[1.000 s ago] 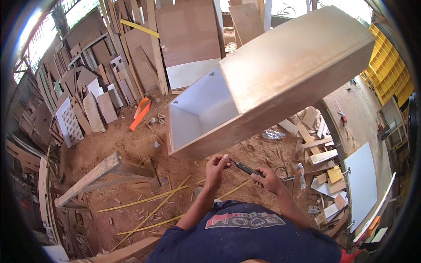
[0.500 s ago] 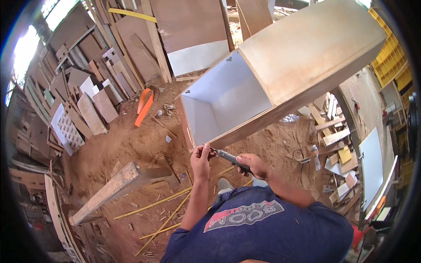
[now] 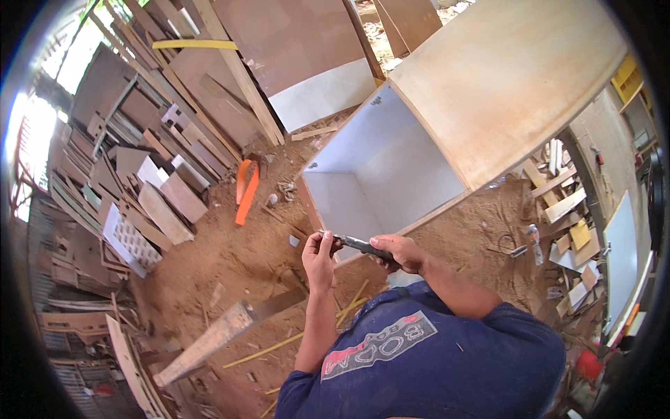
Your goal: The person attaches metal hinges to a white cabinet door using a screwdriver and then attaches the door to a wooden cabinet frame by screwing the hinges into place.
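Both my hands meet in front of my chest, over the near edge of the wooden cabinet [image 3: 481,133]. My right hand [image 3: 405,253] is closed round the back end of a slim grey-and-black hand tool [image 3: 359,244]; its exact kind is unclear. With thumb and fingers pinched, my left hand [image 3: 320,262] holds the tool's thin front end. Any small piece between those fingertips is too small to make out. Just beyond the hands lies the cabinet's open white compartment [image 3: 391,174], with dark metal hinge plates [image 3: 377,100] along its far edge.
A rough wooden beam [image 3: 209,342] stands at the lower left. Board offcuts [image 3: 167,199] lean at the left, near a coiled orange strip [image 3: 246,195]. Yellow strips [image 3: 265,350] lie on the sandy floor. Scrap wood [image 3: 576,237] and a plastic bottle [image 3: 534,243] are at the right.
My view has shifted, so the cabinet appears nearer and farther right. The tool lies more level, and my right hand sits slightly higher and nearer my left hand. Both hands keep their hold.
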`<state>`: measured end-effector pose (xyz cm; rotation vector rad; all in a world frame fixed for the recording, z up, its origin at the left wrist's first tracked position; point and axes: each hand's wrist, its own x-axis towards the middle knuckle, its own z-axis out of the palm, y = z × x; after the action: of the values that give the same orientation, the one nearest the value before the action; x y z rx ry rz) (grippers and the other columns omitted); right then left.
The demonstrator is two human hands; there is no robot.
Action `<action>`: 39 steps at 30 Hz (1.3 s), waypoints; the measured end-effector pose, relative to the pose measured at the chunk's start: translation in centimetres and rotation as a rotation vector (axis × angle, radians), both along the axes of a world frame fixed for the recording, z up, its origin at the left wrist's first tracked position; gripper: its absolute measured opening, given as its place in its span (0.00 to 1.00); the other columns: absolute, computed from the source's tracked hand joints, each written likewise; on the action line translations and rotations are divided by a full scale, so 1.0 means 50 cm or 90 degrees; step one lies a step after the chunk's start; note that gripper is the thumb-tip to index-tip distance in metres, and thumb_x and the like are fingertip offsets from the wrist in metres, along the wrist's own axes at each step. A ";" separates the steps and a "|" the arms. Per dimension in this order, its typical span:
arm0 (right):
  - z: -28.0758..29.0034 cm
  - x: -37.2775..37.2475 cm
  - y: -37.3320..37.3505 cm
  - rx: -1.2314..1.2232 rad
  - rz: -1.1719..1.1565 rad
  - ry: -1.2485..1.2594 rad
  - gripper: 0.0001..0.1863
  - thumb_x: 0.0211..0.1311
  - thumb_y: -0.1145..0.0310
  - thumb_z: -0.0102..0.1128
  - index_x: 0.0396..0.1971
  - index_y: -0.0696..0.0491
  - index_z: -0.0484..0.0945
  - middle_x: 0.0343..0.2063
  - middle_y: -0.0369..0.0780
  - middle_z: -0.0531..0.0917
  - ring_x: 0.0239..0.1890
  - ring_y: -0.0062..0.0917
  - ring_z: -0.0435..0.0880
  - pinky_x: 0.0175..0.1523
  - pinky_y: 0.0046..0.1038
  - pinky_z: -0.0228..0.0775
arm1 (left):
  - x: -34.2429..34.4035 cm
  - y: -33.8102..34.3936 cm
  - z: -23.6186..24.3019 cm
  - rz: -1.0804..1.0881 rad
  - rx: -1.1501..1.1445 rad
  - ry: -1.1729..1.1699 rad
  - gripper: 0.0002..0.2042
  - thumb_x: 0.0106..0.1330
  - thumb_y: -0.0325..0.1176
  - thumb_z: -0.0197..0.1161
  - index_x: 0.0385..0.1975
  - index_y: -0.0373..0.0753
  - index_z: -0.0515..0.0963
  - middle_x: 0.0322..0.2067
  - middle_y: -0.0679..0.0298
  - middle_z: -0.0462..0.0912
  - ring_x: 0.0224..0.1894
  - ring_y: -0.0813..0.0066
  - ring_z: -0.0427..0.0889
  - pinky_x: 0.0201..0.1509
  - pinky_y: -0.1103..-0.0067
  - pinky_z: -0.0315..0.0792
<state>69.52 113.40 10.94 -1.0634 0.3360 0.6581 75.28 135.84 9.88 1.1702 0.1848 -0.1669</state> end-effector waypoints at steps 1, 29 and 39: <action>0.006 0.044 -0.008 0.017 0.021 -0.029 0.16 0.78 0.52 0.56 0.42 0.49 0.81 0.24 0.30 0.78 0.23 0.13 0.74 0.28 0.20 0.65 | 0.036 -0.005 0.007 0.003 0.027 0.003 0.05 0.76 0.30 0.64 0.40 0.36 0.78 0.33 0.66 0.83 0.34 0.79 0.84 0.45 0.78 0.83; -0.227 0.498 -0.237 -0.137 -0.616 0.014 0.14 0.71 0.58 0.66 0.42 0.54 0.83 0.27 0.31 0.79 0.26 0.12 0.74 0.28 0.17 0.63 | 0.617 -0.213 -0.193 -0.507 0.216 0.208 0.14 0.77 0.36 0.62 0.53 0.32 0.78 0.45 0.56 0.86 0.44 0.68 0.88 0.53 0.72 0.82; -0.326 0.625 -0.119 -0.181 -0.723 0.076 0.16 0.70 0.59 0.68 0.46 0.56 0.84 0.27 0.30 0.79 0.28 0.13 0.74 0.31 0.19 0.63 | 0.886 -0.408 -0.382 -0.639 0.102 0.142 0.20 0.79 0.37 0.60 0.61 0.29 0.73 0.51 0.54 0.85 0.53 0.64 0.85 0.58 0.68 0.81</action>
<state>100.77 107.43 -5.37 -0.9125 1.0512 -0.3616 119.58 115.43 -9.23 1.3170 -0.2168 -1.1834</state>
